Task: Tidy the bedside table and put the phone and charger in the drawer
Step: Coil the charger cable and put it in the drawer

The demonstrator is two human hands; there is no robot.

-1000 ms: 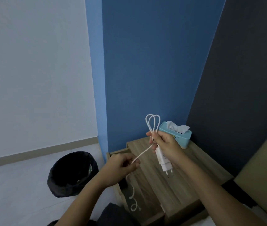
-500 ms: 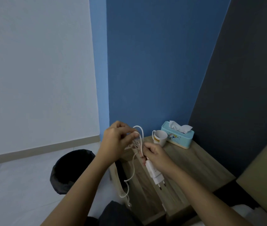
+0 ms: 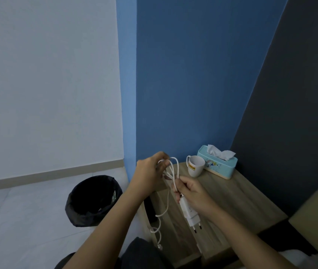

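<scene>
Charger: held above desk, right hand grip closed on plug and cable loops, left hand grip pinching cable; risk: loose tail dangling past desk edge may snag, or loops slip, undoing the coil.

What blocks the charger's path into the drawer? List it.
Nothing visible does. The charger hangs in the right hand, cable looped by the left hand, above the open drawer, whose inside is barely visible.
</scene>
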